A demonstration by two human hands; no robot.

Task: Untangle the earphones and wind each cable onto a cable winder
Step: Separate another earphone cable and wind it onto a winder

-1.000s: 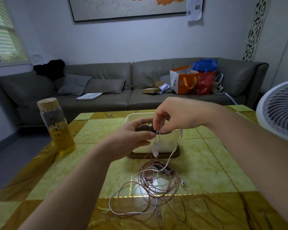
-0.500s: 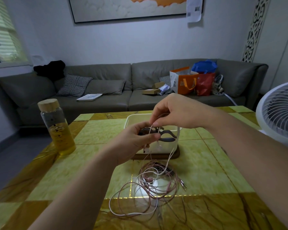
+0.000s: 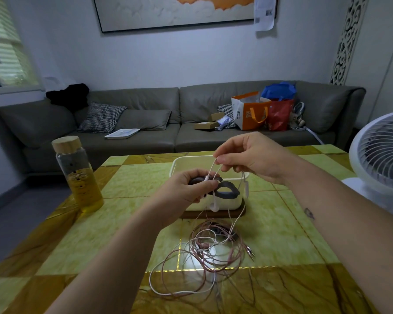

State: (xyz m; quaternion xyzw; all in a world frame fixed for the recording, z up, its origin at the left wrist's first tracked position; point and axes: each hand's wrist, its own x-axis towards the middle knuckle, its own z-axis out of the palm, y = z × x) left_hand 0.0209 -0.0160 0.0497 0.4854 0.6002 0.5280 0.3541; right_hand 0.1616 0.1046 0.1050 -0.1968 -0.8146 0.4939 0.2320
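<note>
Single head-worn wide-angle view, looking forward and down — glossy yellow-green tiled table (image 3: 134, 177) close below, grey leather sofa (image 3: 213, 103) against the far wall ahead.

Fan (image 3: 379, 155) partly beyond the right edge; cable winder (image 3: 225, 196) half under left hand (image 3: 186, 191).

You had no legible text before you: print on the paper bag (image 3: 241, 114) and the hanging sheet (image 3: 264, 15) was too small.

A yellow-green tiled desk (image 3: 281, 234) carries a glass bottle (image 3: 80, 177) at left, a dark board (image 3: 213, 214) centrally, and tangled earphone cables (image 3: 209, 252) nearer.
</note>
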